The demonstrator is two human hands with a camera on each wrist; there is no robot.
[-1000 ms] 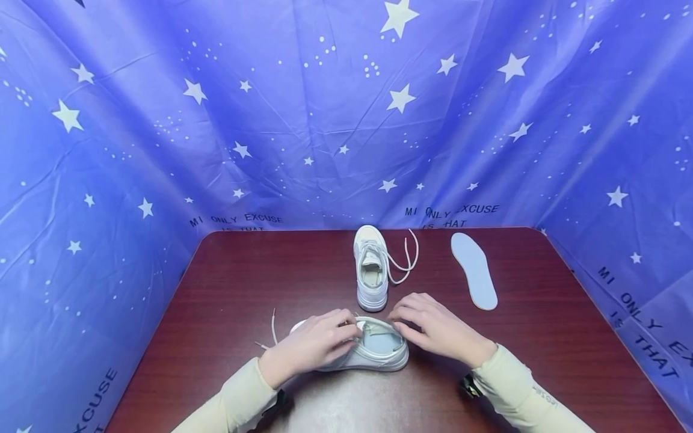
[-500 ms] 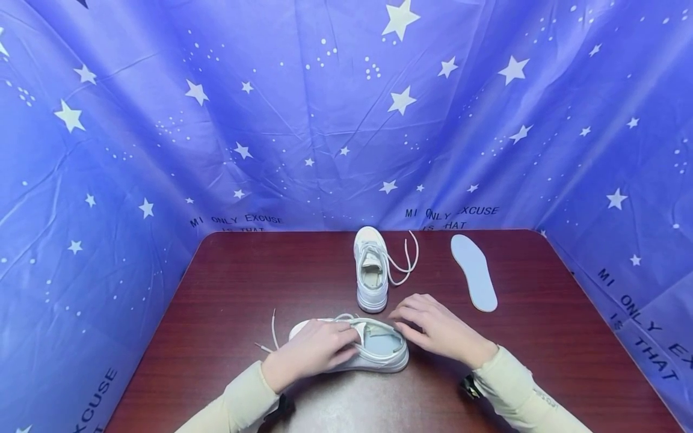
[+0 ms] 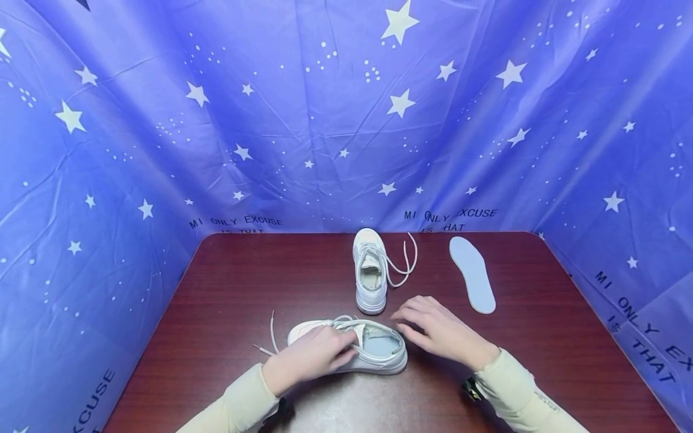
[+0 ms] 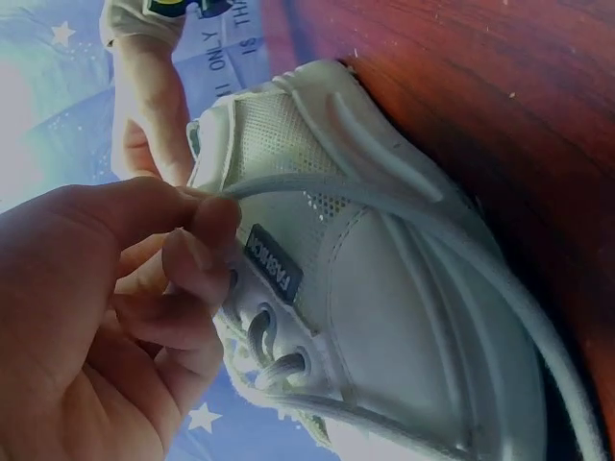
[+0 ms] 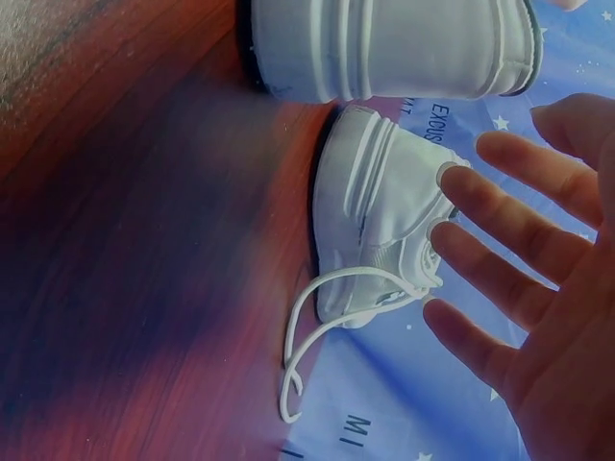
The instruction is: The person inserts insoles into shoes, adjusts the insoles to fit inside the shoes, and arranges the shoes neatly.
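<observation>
A white sneaker (image 3: 397,362) lies sideways at the middle front of the table, toe to the left, with a pale blue insole (image 3: 379,346) showing inside. My left hand (image 3: 314,355) is over its lacing. In the left wrist view that hand pinches a white shoelace (image 4: 307,181) between thumb and forefinger, beside the sneaker's dark label (image 4: 273,264). Fingers spread and slightly bent, my right hand (image 3: 441,331) hovers by the heel (image 5: 413,48) and holds nothing. Part of the near side of the sneaker is hidden under the left hand.
Behind stands a second white sneaker (image 3: 371,300), toe toward the back, its loose lace (image 3: 406,273) trailing right. A separate pale insole (image 3: 473,275) lies at the back right of the dark red table (image 3: 243,270). Blue star-patterned cloth (image 3: 308,108) hangs around the table.
My left hand has shifted slightly down and away from the shoe opening, uncovering more of the tongue and laces. My right hand has hardly moved.
</observation>
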